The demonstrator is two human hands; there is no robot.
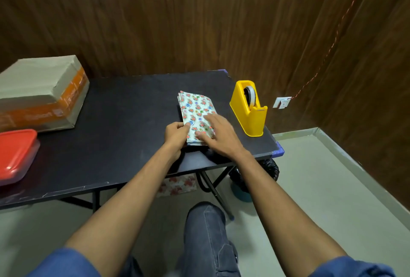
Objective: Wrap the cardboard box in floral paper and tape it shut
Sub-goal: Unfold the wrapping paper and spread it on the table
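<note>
From the head camera, a matte black table (124,125) with a scuffed front edge and thin folding metal legs stands against dark wood-grain wall panels. Near its right end lies the floral paper (196,110), folded into a flat, narrow rectangle of several layers, white with small red, blue and green flowers. The left hand (176,134) grips the paper's near left edge, thumb on top and fingers curled beneath. The right hand (218,133) lies flat on the paper's near right part, fingers straight and spread, pressing rather than grasping. Just right of the paper, apart from it, sits a glossy yellow plastic tape dispenser (249,110), wedge-shaped, with a roll of tape upright in its slot. At the far left end rests the cardboard box (42,94), a broad low carton with a dull grey-brown top, creased corners and orange printed sides. In front of it, a shallow container with a shiny red lid (15,152) sits at the left edge.
</note>
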